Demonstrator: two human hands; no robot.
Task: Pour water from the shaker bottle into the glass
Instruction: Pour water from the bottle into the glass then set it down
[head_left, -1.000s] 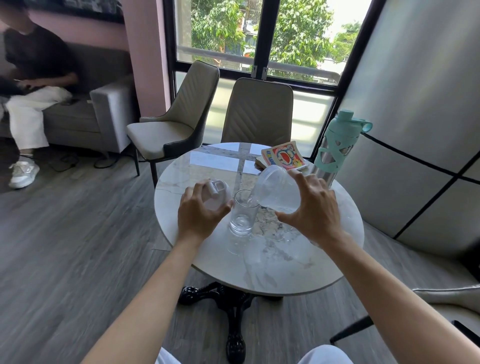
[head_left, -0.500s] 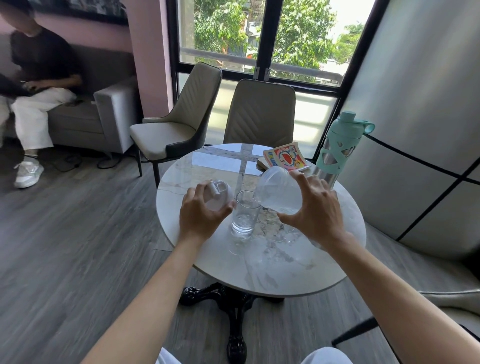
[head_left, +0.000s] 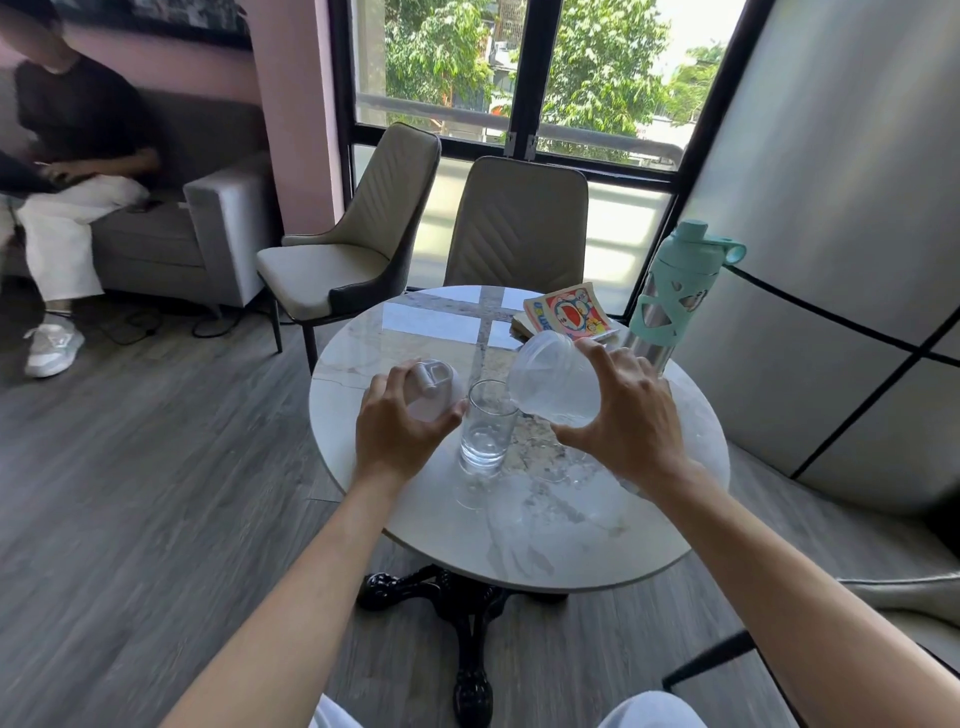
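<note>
Nearest the camera, both bare forearms are reaching out over the round white marble table (head_left: 519, 540). The left hand (head_left: 397, 434) is curling closed around the translucent plastic flip-top lid (head_left: 434, 387), holding it just off the table at about nine o'clock from the clear tall drinking glass (head_left: 485, 423). The right hand (head_left: 631, 423) is wrapping its thumb and fingers firmly round the translucent plastic shaker bottle (head_left: 553, 379), which is lying tipped nearly level at about two o'clock from the glass, its open mouth hanging just over the rim.

The glass is standing upright near the middle of the table, holding a shallow pool of water at the bottom (so, judging from that, the pour is under way and a good deal of room is remaining). Whether a stream is running at this instant is too faint to tell.

To do this well, the right hand should be raising the bottle's base slowly, keeping the mouth above the glass opening and close to the rim, so the flow is staying thin. The left hand, being so near, should be avoiding nudging the glass.

Farther off, at one o'clock, a colourful cartoon-covered book (head_left: 569, 314) is lying flat, and beyond it a steel bottle with a mint green sleeve and cap (head_left: 675, 296) is standing at the table edge
</note>
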